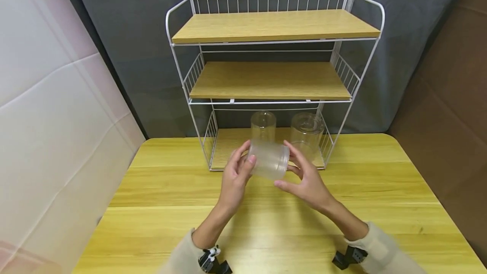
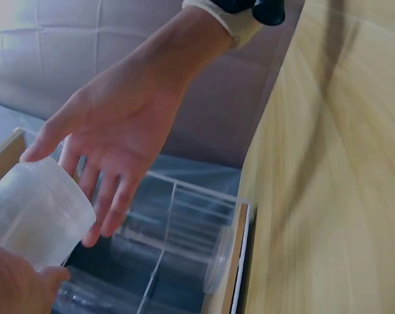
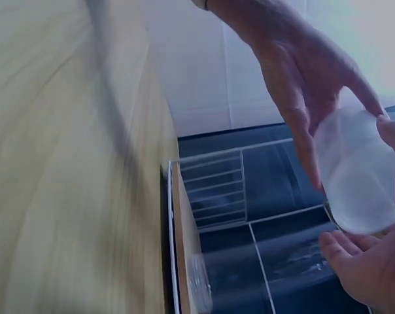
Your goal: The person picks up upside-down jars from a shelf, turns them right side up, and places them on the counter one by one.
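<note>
A translucent plastic jar (image 1: 268, 160) lies tilted on its side in the air, its ridged rim facing right. My left hand (image 1: 233, 181) grips its left end, thumb in front and fingers behind. At the rim end is my right hand (image 1: 310, 185), fingers spread around the jar and loosely extended. In the left wrist view, the right hand's palm shows, with one fingertip against the jar (image 2: 44, 212). The right wrist view shows the left hand (image 3: 302, 78) curled round the jar's side.
Behind the hands stands a white wire rack with three wooden shelves (image 1: 270, 81). On its lowest shelf are two clear jars, a narrower one (image 1: 263, 124) at the middle and a wider one (image 1: 307, 132) at the right. The rack is on a yellow wooden table (image 1: 171, 206).
</note>
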A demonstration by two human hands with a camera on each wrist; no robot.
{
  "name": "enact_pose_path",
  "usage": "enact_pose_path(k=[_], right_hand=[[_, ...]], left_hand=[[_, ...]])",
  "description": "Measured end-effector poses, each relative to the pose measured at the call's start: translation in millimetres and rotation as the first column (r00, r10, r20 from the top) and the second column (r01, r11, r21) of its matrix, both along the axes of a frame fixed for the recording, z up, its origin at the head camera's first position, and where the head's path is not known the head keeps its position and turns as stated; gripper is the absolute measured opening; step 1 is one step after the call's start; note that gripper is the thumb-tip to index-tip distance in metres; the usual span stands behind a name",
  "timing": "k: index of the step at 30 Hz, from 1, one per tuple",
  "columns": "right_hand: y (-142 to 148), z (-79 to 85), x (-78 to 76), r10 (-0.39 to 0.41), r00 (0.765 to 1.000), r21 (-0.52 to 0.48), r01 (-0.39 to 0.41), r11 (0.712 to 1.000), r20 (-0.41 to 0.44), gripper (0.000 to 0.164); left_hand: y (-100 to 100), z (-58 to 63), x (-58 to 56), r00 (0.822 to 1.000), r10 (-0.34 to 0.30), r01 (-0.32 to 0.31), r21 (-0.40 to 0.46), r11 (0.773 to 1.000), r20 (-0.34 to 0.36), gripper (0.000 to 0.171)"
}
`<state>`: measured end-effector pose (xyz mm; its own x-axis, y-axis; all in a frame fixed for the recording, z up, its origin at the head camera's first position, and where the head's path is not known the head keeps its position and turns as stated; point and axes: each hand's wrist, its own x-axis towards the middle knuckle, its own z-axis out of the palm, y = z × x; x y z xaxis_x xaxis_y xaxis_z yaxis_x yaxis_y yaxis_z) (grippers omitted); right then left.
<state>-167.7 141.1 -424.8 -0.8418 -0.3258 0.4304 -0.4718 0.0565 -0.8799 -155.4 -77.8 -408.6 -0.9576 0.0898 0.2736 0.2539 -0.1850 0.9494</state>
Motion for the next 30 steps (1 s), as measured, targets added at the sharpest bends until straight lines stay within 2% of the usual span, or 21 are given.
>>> enact_pose_path(k=[5,13,17,20,23,26,30], right_hand=[[-2.3,-0.5,2.6,-0.033,0.999,-0.072,0.032,0.997,-0.020,0.094],[11.2,1.2,-0.4,-0.023,0.998,-0.076,0.019,0.997,-0.056,0.092],[18.3,3.1,-3.4,0.002,0.998,-0.083,-0.008,0.997,-0.069,0.092],[23.0,5.5,-5.7,0.008,0.996,-0.085,-0.015,0.996,-0.085,0.092],[28.3,9.1,-8.3,-0.005,0.994,-0.068,-0.003,0.998,-0.107,0.092],[34.8,11.1,-11.9,-0.022,0.991,-0.036,0.017,0.999,-0.134,0.092],[46.5,9.5,-17.1,-0.048,0.983,0.039,0.056,0.998,-0.179,0.091]], left_hand=[[9.6,-4.2,-0.2,1.000,-0.020,0.020,0.010,1.000,0.005,0.057],[6.6,-8.7,-1.4,0.997,-0.051,0.057,-0.094,0.994,0.066,0.064],[4.6,-10.3,-3.6,0.995,-0.084,0.092,-0.129,0.987,0.061,0.061],[3.4,-11.4,-7.0,0.994,-0.106,0.109,-0.167,0.980,0.029,0.059],[1.4,-12.5,-11.8,0.994,-0.110,0.100,-0.235,0.967,-0.026,0.059],[-3.3,-11.9,-17.2,0.990,-0.093,0.060,-0.282,0.958,-0.103,0.062],[-14.4,-6.2,-22.8,0.976,-0.043,-0.019,-0.277,0.961,-0.214,0.067]])
